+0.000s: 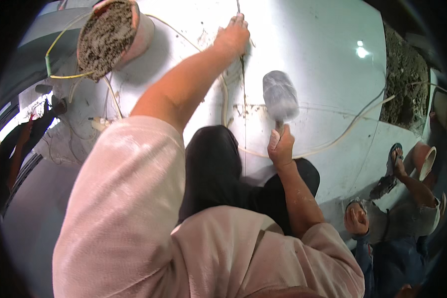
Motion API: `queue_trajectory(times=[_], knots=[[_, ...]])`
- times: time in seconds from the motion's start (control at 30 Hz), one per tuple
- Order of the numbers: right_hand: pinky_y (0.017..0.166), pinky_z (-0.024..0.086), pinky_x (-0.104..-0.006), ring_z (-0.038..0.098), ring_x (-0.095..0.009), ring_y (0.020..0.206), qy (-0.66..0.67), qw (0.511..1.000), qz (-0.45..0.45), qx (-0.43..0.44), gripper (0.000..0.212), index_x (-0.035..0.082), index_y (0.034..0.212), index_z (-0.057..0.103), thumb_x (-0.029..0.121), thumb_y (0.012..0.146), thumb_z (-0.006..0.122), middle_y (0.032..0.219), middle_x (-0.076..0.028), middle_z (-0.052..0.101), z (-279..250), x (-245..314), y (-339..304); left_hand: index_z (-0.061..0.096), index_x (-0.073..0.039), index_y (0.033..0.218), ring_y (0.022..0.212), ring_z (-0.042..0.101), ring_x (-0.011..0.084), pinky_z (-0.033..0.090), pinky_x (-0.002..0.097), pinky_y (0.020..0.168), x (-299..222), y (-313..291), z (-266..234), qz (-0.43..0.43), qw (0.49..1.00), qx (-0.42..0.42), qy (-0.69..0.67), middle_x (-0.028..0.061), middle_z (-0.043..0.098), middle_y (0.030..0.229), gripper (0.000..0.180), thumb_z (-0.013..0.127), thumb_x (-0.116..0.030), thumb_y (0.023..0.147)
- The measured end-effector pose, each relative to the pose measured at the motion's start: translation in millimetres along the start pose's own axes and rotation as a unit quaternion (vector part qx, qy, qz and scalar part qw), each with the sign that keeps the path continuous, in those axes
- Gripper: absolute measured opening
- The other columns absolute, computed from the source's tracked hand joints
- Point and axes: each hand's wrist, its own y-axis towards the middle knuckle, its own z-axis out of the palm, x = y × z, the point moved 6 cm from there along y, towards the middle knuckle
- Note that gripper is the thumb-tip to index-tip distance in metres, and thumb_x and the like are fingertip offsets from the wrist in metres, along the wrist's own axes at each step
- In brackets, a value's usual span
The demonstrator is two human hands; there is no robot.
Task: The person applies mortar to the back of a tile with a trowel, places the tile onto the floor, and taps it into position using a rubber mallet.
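Observation:
My right hand [282, 148] grips the short handle of a mallet [280, 95] with a thick grey-white head. The mallet head is slightly blurred and stands over the pale glossy floor tiles [323, 64]. My left arm reaches far forward, and my left hand [235, 36] rests on the tile surface across a dark joint between two tiles. Its fingers point away from me and lie against the tile; nothing shows in them. Mortar smears and crumbs mark the joint near that hand.
At the far left stands a tilted bucket [143, 37] heaped with grey mortar. A pale hose [328, 145] curves across the tiles. Rough bare mortar [405, 74] borders the tiles at right. Another person [407, 218] sits at lower right, beside an orange bucket [424, 160].

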Motion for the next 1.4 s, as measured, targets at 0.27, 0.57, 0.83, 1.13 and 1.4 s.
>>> queue_trajectory(times=[0.27,0.57,0.83,1.13,1.4], knots=[[0.058,0.046,-0.055,0.06,-0.052,0.066,-0.015,0.999,0.033,0.0,0.03,-0.003,0.09,0.051,0.025,0.1,0.059,0.069,-0.03,0.06,9,5,10,0.032,0.002,0.152,0.152,0.025,0.0297,0.043,0.0479,0.114,0,2,14,-0.012,0.998,0.029,-0.058,0.0188,0.016,0.166,0.082,0.075,-0.012,0.084],[0.066,0.047,-0.0597,0.062,-0.054,0.074,-0.14,0.984,0.107,0.02,0.04,-0.002,0.092,0.055,0.037,0.102,0.055,0.076,-0.032,0.064,-9,-8,62,0.033,-0.002,0.154,0.153,0.023,0.0261,0.036,0.0566,0.115,1,-3,21,-0.033,0.994,0.044,-0.099,0.0123,0.018,0.168,0.06,0.051,-0.011,0.098],[0.088,0.049,-0.0488,0.063,-0.041,0.096,-0.216,0.976,0.013,0.007,0.03,-0.003,0.108,0.065,0.024,0.096,0.059,0.1,-0.025,0.065,-82,-50,12,0.021,-0.001,0.158,0.156,0.006,0.0308,0.007,0.0444,0.126,77,-69,44,-0.12,0.955,-0.105,-0.248,0.0201,0.004,0.168,0.072,0.047,-0.036,0.102],[0.081,0.049,-0.0478,0.062,-0.042,0.09,-0.132,0.944,-0.296,-0.067,0.012,0.001,0.098,0.067,0.008,0.088,0.065,0.097,-0.022,0.065,15,91,364,0.031,-0.012,0.157,0.153,0.021,0.0255,0.017,0.0426,0.126,107,-96,59,-0.131,0.953,-0.158,-0.221,0.0073,0.025,0.166,0.064,0.047,-0.023,0.096],[0.102,0.044,-0.0458,0.056,-0.041,0.119,-0.307,0.899,-0.303,0.075,0.033,0.001,0.12,0.065,0.018,0.095,0.052,0.134,-0.025,0.055,85,141,530,0.039,-0.009,0.153,0.151,0.027,0.03,0.023,0.0477,0.122,111,-94,61,-0.127,0.941,-0.175,-0.262,0.0103,0.03,0.164,0.063,0.051,-0.02,0.092]])
